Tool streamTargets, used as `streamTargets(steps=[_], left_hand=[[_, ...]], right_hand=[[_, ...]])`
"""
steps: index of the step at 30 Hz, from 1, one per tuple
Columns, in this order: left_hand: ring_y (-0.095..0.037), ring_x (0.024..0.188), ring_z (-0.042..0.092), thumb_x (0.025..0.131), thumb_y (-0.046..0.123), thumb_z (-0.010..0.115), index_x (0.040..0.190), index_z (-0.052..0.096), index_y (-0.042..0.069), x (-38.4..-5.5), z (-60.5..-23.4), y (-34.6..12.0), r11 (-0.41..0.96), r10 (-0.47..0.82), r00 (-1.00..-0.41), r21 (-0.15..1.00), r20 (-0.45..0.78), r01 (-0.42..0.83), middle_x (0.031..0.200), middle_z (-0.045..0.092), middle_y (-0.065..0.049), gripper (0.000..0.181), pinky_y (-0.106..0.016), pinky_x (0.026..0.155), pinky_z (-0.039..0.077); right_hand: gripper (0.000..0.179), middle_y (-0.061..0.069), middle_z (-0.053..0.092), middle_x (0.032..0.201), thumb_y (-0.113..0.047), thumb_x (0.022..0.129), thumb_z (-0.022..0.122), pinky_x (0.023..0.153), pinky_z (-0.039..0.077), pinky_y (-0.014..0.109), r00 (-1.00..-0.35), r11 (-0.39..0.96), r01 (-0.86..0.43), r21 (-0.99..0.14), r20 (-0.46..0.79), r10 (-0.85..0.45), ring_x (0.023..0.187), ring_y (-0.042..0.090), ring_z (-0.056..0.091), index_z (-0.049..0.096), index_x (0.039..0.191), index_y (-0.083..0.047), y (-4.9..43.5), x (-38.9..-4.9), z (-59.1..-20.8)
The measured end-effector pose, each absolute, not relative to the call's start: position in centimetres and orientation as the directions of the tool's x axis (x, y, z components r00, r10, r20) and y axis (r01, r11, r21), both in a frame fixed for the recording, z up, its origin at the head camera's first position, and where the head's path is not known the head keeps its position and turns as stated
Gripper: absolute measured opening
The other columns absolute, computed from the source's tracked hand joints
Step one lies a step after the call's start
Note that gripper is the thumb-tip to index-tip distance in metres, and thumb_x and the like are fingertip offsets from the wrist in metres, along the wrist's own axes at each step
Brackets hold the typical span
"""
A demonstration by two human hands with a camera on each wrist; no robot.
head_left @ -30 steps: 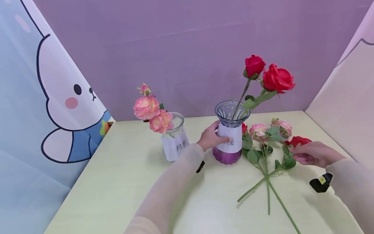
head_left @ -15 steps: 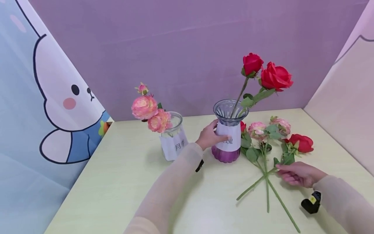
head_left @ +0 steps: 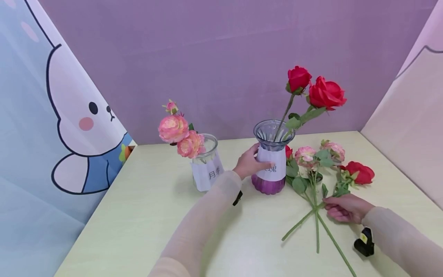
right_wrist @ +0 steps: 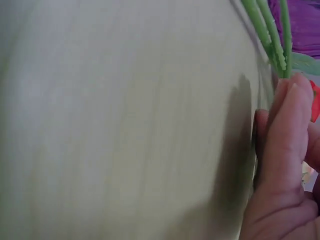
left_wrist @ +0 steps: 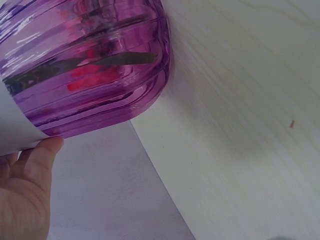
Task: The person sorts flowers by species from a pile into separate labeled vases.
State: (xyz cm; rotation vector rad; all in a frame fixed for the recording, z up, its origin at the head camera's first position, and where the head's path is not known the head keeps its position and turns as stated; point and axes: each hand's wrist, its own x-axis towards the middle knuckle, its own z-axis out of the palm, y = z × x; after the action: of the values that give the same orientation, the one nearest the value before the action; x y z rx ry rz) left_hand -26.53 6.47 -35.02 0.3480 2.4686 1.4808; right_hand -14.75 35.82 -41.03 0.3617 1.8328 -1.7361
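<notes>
My left hand grips a ribbed glass vase with a purple base and a white paper label. Two red roses stand in it, leaning right; through the glass in the left wrist view their dark stems show. On the table to the vase's right, my right hand pinches the green stem of a lying red rose, close to where several stems cross. Pink flowers and another red bloom, partly hidden by the vase, lie beside it.
Left of the vase stands a clear glass jar with a white label, holding pink flowers that lean left. A purple backdrop rises behind the pale table. Printed cloth panels flank it.
My right hand has moved from the lying red rose's bloom down and left along its stem, uncovering the bloom. The left hand stays on the vase.
</notes>
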Motion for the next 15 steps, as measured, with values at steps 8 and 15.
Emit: streamTargets(steps=[8, 15], left_hand=[[-0.027, 0.128, 0.048, 0.078, 0.029, 0.081, 0.15, 0.032, 0.027, -26.73, -35.21, 6.48, 0.467, 0.325, -0.942, 0.88, -0.078, 0.088, 0.143, 0.048, -0.004, 0.087, -0.046, 0.1, 0.044], [-0.028, 0.128, 0.048, 0.077, 0.029, 0.081, 0.149, 0.033, 0.027, -26.8, -35.35, 6.48, 0.46, 0.335, -0.94, 0.882, -0.068, 0.1, 0.143, 0.048, -0.004, 0.086, -0.046, 0.099, 0.045]], right_hand=[[0.029, -0.002, 0.066, 0.063, -0.009, 0.095, 0.046, 0.059, 0.054, 0.016, -0.818, 0.085, 0.541, -0.837, -0.547, -0.175, 0.056, 0.002, 0.063, 0.069, 0.077, -0.006, 35.56, -15.07, -40.84], [0.028, 0.002, 0.067, 0.065, -0.002, 0.092, 0.047, 0.061, 0.056, 0.019, -0.86, 0.005, 0.506, -0.863, -0.505, -0.072, 0.058, 0.007, 0.065, 0.068, 0.074, -0.005, 35.87, -15.2, -40.31]])
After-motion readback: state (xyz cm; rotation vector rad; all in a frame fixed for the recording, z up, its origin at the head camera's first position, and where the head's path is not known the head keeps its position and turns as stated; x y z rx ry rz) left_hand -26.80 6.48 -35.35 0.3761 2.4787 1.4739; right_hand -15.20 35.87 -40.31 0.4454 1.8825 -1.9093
